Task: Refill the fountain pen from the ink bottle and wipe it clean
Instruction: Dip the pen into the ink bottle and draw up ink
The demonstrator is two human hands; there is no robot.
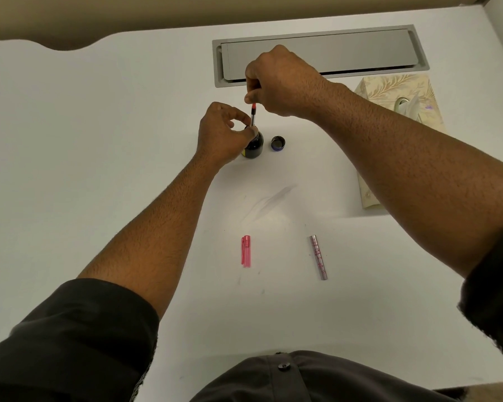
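Just beside the left hand (219,134), the ink bottle (254,145) is showing dark, glossy glass. Below both hands, a pink cap (246,251) is looking like translucent plastic. The table (99,126) under them is appearing smooth, matt white, faintly smudged.

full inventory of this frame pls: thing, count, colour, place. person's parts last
Dark glass ink bottle: 1, black, table centre, open.
Round bottle cap: 1, dark blue, just right of bottle.
Fountain pen section with converter: 1, red and clear, upright in bottle mouth.
Pink plastic pen cap: 1, pink, near table, left.
Silvery pen barrel: 1, silver with red marks, near table, right.
Patterned tissue box: 1, beige, right side.
Grey cable hatch: 1, grey, far table.
White table: 1, white, faint smear mid-table.
Left hand: grips bottle.
Right hand: pinches converter top.
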